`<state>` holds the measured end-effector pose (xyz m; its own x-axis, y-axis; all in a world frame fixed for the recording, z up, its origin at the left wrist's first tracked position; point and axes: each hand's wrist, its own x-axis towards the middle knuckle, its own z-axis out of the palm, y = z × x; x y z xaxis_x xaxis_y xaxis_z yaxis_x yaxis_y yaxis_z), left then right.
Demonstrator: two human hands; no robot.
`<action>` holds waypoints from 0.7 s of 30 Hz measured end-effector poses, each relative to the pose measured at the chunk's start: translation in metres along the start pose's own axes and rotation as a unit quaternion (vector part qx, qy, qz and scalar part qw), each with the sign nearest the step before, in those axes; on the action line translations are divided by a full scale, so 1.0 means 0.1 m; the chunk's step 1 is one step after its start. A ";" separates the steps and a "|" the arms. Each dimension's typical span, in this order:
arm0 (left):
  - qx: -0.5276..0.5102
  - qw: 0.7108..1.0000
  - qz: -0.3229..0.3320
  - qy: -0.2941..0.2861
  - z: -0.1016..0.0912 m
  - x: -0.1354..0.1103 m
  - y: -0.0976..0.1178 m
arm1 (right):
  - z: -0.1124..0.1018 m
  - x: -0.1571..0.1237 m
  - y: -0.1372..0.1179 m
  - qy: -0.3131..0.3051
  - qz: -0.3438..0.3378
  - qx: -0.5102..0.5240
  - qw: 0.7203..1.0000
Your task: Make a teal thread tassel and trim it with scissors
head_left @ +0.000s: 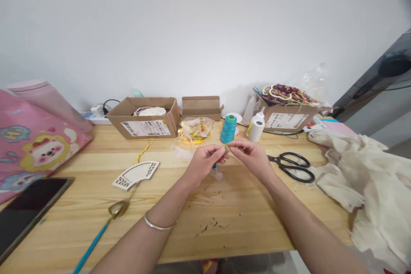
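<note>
My left hand (205, 160) and my right hand (248, 156) meet over the middle of the table, fingertips pinched close together. Between them is a short bit of thin yellow-green cord (226, 147), too small to make out fully. A bit of teal thread (214, 165) shows just under my left fingers, mostly hidden. Directly behind the hands stands a cone of teal thread (228, 129). Black-handled scissors (294, 166) lie to the right of my right hand. Left of my arms lies a fan-shaped wooden pendant (136, 174) with a yellow cord, a gold-coloured cap (118, 209) and a teal tassel (91, 248).
Cardboard boxes (146, 129) line the wall, the right box (285, 120) heaped with ornaments. A bag of yellow cords (195, 132) and white glue bottles (257, 126) stand near the thread. A phone (28, 209) and pink bag (41, 141) lie left, cream cloth (379, 184) right.
</note>
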<state>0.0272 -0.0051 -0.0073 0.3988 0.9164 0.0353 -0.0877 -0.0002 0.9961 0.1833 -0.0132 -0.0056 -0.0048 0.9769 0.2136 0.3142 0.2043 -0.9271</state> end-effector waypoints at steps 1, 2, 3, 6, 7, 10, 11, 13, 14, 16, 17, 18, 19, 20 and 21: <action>0.000 1.000 -0.001 0.003 0.00 0.00 0.00 | 0.00 0.00 0.00 0.004 0.004 0.006 1.000; 0.000 1.000 -0.001 0.007 0.01 0.00 0.00 | -0.01 0.00 -0.01 0.007 0.007 0.012 1.000; 0.001 1.000 0.000 0.009 0.01 0.00 0.00 | -0.01 0.00 -0.01 0.006 0.010 0.018 1.000; 0.006 1.000 0.006 0.010 0.02 0.01 0.00 | -0.01 0.00 -0.03 -0.011 0.016 0.031 0.999; 0.007 1.000 0.007 0.010 0.03 0.01 0.00 | -0.01 0.00 -0.03 -0.018 0.016 0.032 0.999; 0.008 1.000 0.004 0.008 0.03 0.01 -0.01 | 0.00 0.01 -0.02 -0.011 0.020 0.039 0.999; 0.009 1.000 0.001 0.007 0.03 0.01 -0.01 | 0.00 0.02 -0.02 -0.002 0.024 0.043 0.999; 0.014 1.000 -0.005 0.010 0.03 0.01 -0.01 | 0.00 0.02 -0.01 0.018 0.027 0.051 0.998; 0.017 1.000 -0.008 0.012 0.03 0.01 -0.02 | 0.01 0.02 -0.01 0.021 0.025 0.050 0.998; 0.024 1.000 -0.011 0.014 0.03 0.02 -0.02 | 0.01 0.01 -0.01 0.014 0.017 0.042 0.999; 0.027 0.999 -0.011 0.014 0.03 0.02 -0.02 | 0.01 0.01 0.00 0.004 0.016 0.036 0.999; 0.028 0.999 -0.010 0.013 0.03 0.02 -0.02 | 0.01 0.01 0.00 -0.006 0.017 0.031 0.999; 0.029 0.999 -0.009 0.011 0.03 0.01 -0.02 | 0.02 0.00 0.00 -0.016 0.020 0.026 0.999; 0.028 1.000 -0.008 0.008 0.03 0.01 -0.03 | 0.02 0.00 0.00 -0.021 0.023 0.024 0.999; 0.024 1.000 -0.007 0.006 0.03 0.01 -0.03 | 0.03 0.00 0.00 -0.023 0.025 0.023 0.999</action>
<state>0.0302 -0.0053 -0.0099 0.3886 0.9212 0.0203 -0.0378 -0.0061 0.9993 0.1811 -0.0127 -0.0067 -0.0344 0.9876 0.1532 0.2709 0.1567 -0.9498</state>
